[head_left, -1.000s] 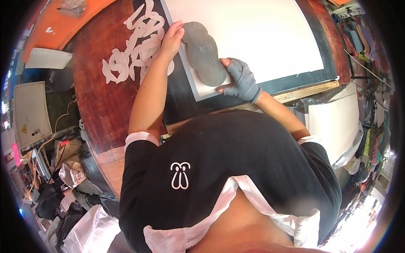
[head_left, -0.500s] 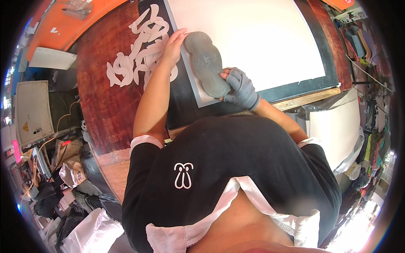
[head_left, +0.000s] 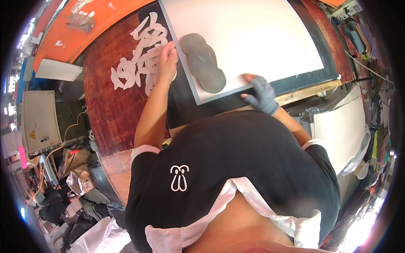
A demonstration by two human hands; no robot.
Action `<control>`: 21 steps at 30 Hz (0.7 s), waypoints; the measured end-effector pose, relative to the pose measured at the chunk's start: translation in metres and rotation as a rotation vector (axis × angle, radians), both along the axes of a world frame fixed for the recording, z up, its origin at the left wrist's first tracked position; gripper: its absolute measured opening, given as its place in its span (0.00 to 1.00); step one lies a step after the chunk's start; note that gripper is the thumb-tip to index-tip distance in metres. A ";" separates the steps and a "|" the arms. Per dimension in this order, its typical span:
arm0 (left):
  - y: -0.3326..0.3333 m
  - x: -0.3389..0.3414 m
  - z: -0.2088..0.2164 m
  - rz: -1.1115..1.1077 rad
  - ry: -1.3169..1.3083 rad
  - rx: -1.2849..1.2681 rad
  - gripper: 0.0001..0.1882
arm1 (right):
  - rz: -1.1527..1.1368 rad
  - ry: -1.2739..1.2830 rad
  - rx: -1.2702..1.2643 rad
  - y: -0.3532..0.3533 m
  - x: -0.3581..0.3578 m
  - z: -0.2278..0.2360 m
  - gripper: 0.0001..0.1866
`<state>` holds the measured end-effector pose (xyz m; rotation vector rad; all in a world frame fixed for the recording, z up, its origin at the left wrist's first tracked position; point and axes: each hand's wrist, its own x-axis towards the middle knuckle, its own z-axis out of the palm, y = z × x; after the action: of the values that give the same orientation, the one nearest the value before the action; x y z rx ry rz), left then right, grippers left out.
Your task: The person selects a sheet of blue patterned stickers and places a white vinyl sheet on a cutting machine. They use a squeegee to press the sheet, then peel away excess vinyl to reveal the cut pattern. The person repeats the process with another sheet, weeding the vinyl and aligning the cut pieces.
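Observation:
A flat dark grey plate with a wavy, sole-like outline (head_left: pixel 203 63) lies on the left part of a large white sheet (head_left: pixel 253 38), near the sheet's left and front edges. Neither hand touches the plate. My left hand (head_left: pixel 168 59), bare, is just left of it, over the sheet's grey border and beside a heap of white curved cut pieces (head_left: pixel 147 59). Its fingers are stretched out with nothing in them. My right hand (head_left: pixel 262 95), in a grey fingerless glove and slightly blurred, is to the right of the plate at the sheet's front edge, thumb and fingers apart, holding nothing.
The sheet rests on a black board (head_left: pixel 185 111) with a wooden front strip (head_left: pixel 308 92). A reddish-brown tabletop (head_left: pixel 105 105) extends left, with an orange surface (head_left: pixel 80 25) beyond it. White sheets (head_left: pixel 337 126) hang at right; a grey electrical box (head_left: pixel 40 120) stands at left.
Both hands have let go of the dark grey plate, which now lies on the sheet. My right hand has moved right and nearer me; my left has drawn back slightly left.

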<state>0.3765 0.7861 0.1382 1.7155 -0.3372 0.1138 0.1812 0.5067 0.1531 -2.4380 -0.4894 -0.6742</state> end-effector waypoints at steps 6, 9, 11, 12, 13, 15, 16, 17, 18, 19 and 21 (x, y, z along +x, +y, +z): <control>0.024 -0.164 -0.024 0.024 -0.347 0.414 0.11 | -0.243 -0.061 -0.123 -0.061 -0.057 -0.039 0.08; 0.018 -0.187 -0.034 0.054 -0.556 0.555 0.07 | -0.372 -0.033 -0.087 -0.060 -0.058 -0.052 0.06; 0.020 -0.196 -0.034 0.061 -0.550 0.644 0.05 | -0.357 -0.136 -0.036 -0.054 -0.061 -0.051 0.06; 0.022 -0.198 -0.033 0.034 -0.536 0.688 0.06 | -0.353 -0.147 -0.034 -0.053 -0.064 -0.047 0.06; 0.023 -0.200 -0.030 0.021 -0.551 0.709 0.09 | -0.347 -0.169 -0.033 -0.053 -0.067 -0.043 0.06; 0.020 -0.213 -0.026 0.046 -0.671 0.780 0.13 | -0.340 -0.169 -0.049 -0.053 -0.075 -0.037 0.07; 0.012 -0.221 -0.026 0.095 -0.681 0.818 0.12 | -0.339 -0.158 -0.059 -0.056 -0.079 -0.036 0.07; 0.001 -0.227 -0.027 0.138 -0.677 0.848 0.12 | -0.324 -0.130 -0.083 -0.060 -0.081 -0.036 0.07; -0.007 -0.236 -0.028 0.210 -0.712 0.851 0.12 | -0.324 -0.118 -0.061 -0.066 -0.085 -0.038 0.08; -0.017 -0.246 -0.031 0.271 -0.723 0.860 0.11 | -0.317 -0.083 -0.045 -0.073 -0.089 -0.041 0.08; -0.035 -0.253 -0.036 0.374 -0.755 0.798 0.12 | -0.182 -0.019 0.145 -0.107 -0.094 -0.041 0.12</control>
<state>0.1239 0.7512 0.1021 2.4688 -0.6687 1.0318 0.0871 0.3998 0.1125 -2.3590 -0.2188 -0.7806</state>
